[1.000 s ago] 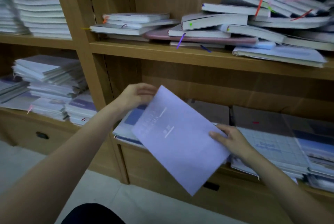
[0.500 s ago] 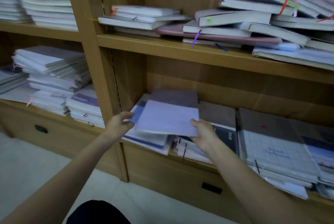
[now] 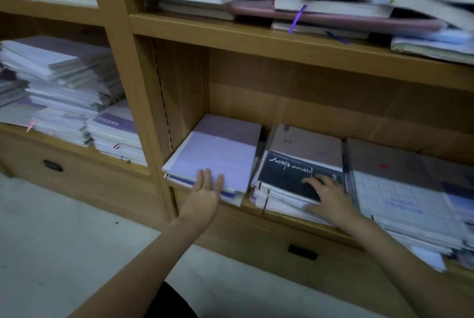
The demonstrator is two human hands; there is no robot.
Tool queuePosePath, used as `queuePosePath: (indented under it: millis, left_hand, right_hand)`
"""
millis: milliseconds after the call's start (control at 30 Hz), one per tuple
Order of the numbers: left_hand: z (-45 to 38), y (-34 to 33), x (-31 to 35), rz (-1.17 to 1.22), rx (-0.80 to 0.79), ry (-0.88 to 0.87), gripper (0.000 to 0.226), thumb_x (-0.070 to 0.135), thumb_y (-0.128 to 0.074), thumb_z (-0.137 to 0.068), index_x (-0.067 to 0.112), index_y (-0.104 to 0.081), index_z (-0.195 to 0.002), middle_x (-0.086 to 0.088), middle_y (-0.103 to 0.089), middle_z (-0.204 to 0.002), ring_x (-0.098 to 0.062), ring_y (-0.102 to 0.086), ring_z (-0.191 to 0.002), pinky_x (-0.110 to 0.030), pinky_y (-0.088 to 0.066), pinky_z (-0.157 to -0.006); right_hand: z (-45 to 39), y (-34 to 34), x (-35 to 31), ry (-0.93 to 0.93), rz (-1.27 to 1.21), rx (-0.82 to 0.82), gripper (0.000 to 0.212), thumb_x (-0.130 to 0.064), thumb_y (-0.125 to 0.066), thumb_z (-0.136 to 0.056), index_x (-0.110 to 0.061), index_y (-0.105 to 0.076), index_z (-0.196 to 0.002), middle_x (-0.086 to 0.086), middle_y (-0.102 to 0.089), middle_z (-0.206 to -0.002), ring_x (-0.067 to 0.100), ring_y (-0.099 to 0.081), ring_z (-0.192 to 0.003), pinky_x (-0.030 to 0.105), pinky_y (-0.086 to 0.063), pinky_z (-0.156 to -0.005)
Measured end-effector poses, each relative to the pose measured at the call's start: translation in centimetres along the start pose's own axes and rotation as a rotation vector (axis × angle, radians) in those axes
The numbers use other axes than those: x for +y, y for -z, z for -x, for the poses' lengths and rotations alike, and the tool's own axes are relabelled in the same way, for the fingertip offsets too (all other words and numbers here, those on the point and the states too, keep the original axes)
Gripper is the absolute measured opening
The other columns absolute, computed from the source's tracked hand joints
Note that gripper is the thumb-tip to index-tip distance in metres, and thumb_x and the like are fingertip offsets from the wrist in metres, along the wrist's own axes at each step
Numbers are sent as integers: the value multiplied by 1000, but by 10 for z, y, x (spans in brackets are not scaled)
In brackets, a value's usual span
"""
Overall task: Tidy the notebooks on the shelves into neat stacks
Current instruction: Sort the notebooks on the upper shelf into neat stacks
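A pale lilac notebook [image 3: 218,156] lies flat on top of the left stack in the lower shelf compartment. My left hand [image 3: 205,193] is open, its fingertips against the front edge of that stack. My right hand [image 3: 327,197] rests flat, fingers spread, on a dark navy notebook [image 3: 289,174] that tops the middle stack. A third stack topped by a grid-patterned notebook [image 3: 400,197] stands to the right. The shelf above holds a messy pile of thick notebooks [image 3: 333,2] with ribbon markers hanging out.
The wooden upright [image 3: 133,86] divides this bay from the left bay, where uneven stacks of pale notebooks [image 3: 64,81] sit. Drawers with dark handles [image 3: 302,252] run below the lower shelf [image 3: 282,217]. Pale floor [image 3: 64,240] lies in front.
The lilac notebook went from being held in both hands to lying on the left stack. Both hands let go; the right hand moved onto the navy notebook. The view moved closer.
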State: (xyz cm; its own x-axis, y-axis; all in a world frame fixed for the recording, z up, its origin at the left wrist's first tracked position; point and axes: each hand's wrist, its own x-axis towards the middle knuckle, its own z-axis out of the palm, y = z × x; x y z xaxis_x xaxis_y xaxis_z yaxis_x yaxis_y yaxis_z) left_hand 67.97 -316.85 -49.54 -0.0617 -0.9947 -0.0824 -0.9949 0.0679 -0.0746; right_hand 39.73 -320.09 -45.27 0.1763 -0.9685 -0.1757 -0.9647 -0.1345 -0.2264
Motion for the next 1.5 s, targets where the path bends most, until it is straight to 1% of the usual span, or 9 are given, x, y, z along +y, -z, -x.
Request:
queuePosePath:
  millis: [200,300,500,600,767,933,1100,1300,1500]
  left_hand:
    - [-30,32,2,92,-167,22,61,6,-37,-96,19,-8,-148,-23,-8,-149,-40,-8,-139,-48,-33,-104]
    - [-25,54,3,86,-168,49,56,9,-38,-96,22,-20,-147,-14,-23,-147,-33,-25,-135,-55,-24,-108]
    - [-9,108,4,180,759,-367,42,0,-41,-81,4,-59,-118,-16,-60,-123,-31,-57,-106,-41,-39,-92]
    - [0,153,7,213,1011,-461,42,1,-40,-79,9,-55,-118,-12,-60,-119,-24,-49,-107,-37,-35,-89]
    - [12,222,2,234,1242,-405,42,3,-42,-76,8,-56,-116,-16,-58,-114,-27,-47,-103,-36,-35,-87]
    - [6,261,-15,300,1172,-267,41,19,-45,-80,8,-55,-118,-13,-53,-119,-27,-44,-112,-37,-34,-91]
    - [1,283,-29,328,1166,-187,27,24,-59,-85,13,-60,-110,-8,-54,-117,-27,-47,-115,-38,-29,-95]
    - [-16,306,-30,271,884,-241,48,35,-60,-87,26,-47,-131,1,-47,-130,-19,-39,-123,-37,-23,-103]
    - [-42,321,-12,-49,743,-233,30,26,-52,-90,27,-53,-120,3,-53,-125,-18,-42,-121,-35,-24,-102]
  right_hand:
    - [-7,-2,5,18,27,-28,62,-27,-64,-87,-31,-32,-140,2,-19,-153,30,-17,-141,50,-29,-110]
    - [1,9,7,47,-4,11,65,-26,-60,-90,-28,-25,-145,4,-17,-155,29,-16,-141,47,-26,-112]
    - [51,81,6,468,-118,544,63,-34,-58,-89,-26,-25,-142,-2,-31,-144,13,-24,-135,24,-18,-110]
    - [73,120,-8,634,-129,711,57,-45,-52,-91,-23,-31,-140,-12,-34,-135,4,-30,-128,12,-19,-108]
    - [85,172,-34,777,-97,935,50,-34,-51,-89,-10,-41,-132,7,-48,-125,12,-46,-112,18,-39,-97]
    - [69,239,-57,706,-47,1021,39,-31,-56,-86,-4,-56,-115,10,-54,-116,24,-48,-110,18,-31,-94]
    - [47,283,-82,574,312,781,18,-24,-65,-86,-8,-68,-95,11,-60,-97,31,-48,-98,30,-31,-76]
    - [47,286,-82,687,519,780,13,-22,-75,-78,-15,-69,-87,5,-58,-92,24,-47,-90,28,-32,-69]
    - [39,283,-73,741,654,817,33,-15,-87,-56,-18,-64,-80,4,-57,-83,26,-55,-76,32,-44,-56]
